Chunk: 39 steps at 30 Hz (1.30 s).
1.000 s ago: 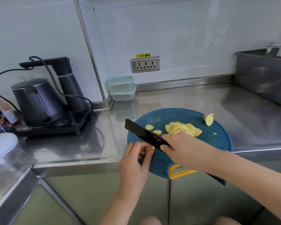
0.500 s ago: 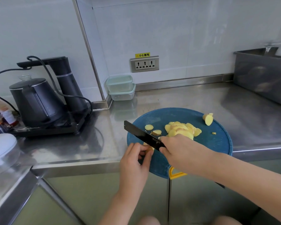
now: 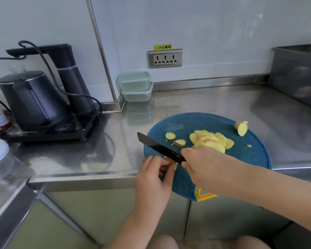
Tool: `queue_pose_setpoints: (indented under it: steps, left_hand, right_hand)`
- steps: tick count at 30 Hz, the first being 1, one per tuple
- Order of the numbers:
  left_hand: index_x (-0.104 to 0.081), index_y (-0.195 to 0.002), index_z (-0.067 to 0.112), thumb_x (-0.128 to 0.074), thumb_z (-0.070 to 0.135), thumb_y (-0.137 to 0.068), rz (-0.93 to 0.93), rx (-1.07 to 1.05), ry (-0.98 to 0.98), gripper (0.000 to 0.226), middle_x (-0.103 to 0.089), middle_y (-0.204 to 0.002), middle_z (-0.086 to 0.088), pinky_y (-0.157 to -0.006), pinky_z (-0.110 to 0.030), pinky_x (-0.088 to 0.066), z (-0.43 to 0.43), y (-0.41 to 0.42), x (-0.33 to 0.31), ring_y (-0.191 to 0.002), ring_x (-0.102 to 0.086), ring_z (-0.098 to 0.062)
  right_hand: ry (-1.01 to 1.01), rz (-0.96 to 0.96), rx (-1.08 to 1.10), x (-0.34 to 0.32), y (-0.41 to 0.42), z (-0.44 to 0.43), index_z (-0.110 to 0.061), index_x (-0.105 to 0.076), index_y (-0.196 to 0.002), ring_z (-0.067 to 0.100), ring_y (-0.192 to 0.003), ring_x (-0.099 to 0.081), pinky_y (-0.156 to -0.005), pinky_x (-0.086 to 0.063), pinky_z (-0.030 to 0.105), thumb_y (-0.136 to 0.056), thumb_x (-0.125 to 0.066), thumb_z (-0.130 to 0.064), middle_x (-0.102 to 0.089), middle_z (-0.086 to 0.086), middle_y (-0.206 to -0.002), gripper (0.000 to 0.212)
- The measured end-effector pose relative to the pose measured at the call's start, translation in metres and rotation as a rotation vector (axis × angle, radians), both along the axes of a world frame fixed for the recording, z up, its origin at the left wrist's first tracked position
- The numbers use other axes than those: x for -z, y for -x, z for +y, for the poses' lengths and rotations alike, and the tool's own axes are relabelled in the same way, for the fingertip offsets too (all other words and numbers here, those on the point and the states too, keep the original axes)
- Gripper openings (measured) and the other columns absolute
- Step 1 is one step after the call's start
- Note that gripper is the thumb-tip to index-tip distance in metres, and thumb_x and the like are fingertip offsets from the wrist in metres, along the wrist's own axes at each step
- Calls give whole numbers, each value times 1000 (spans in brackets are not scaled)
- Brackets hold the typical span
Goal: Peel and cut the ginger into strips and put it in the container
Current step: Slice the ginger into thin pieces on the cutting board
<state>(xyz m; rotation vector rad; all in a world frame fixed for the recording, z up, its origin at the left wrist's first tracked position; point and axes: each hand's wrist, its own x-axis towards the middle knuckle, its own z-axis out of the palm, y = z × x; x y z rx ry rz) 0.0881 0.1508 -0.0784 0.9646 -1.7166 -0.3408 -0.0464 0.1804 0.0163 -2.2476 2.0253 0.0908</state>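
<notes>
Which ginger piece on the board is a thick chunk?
The chunk at the far right of the board, lying alone beyond the pile of thin slices.

My right hand (image 3: 203, 166) grips the handle of the black knife (image 3: 158, 147), whose blade slants toward ten o'clock over the near-left part of the round blue cutting board (image 3: 187, 123). My left hand (image 3: 151, 178) pinches a small piece of ginger (image 3: 169, 159) at the board's eight o'clock, right at the blade and partly hidden by it. A heap of peeled ginger slices (image 3: 212, 139) lies mid-board, with two loose slices (image 3: 170, 135) at its nine o'clock and an uncut chunk (image 3: 241, 128) at the board's two o'clock. On the steel counter (image 3: 205, 101), two stacked lidded containers (image 3: 135, 83) stand at eleven o'clock from the board, a black kettle (image 3: 32, 99) at nine o'clock, and a grey bin (image 3: 298, 74) at two o'clock.
</notes>
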Motion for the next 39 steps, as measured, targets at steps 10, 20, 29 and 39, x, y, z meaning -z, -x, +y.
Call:
queue_pose_setpoints:
  steps: [10,20,29,39]
  left_hand:
    - [-63,-77,11,-68,19,-79,49,-13,-33,9,-60,-74,8,-60,-6,-40,2,2,-3,-64,-53,-1]
    - [-65,-76,12,-77,3,-75,71,23,-82,15,-60,-74,10,-58,-6,-40,4,2,-6,-63,-56,-3]
    - [-64,-74,13,-77,7,-75,58,27,-71,14,-60,-72,10,-56,-12,-44,2,1,-3,-59,-55,-5]
    - [-64,-77,14,-72,15,-78,101,26,-49,8,-60,-74,10,-58,-9,-43,3,2,-1,-63,-55,-2]
  right_hand:
    - [-50,31,-80,-11,-11,-17,-8,-52,-103,9,-60,-34,-47,-24,17,-102,-36,-23,-35,-4,-69,21]
    - [-80,-63,4,4,20,27,-10,-50,-111,17,-72,-48,-64,-40,28,-103,-32,-25,-39,-6,-70,25]
    - [-93,-24,-43,-1,16,14,-4,-53,-111,19,-73,-46,-68,-40,30,-101,-36,-19,-35,-4,-68,24]
    - [-160,-9,-104,0,-5,-23,-15,-38,-91,12,-58,-44,-48,-36,24,-97,-38,-15,-41,0,-72,6]
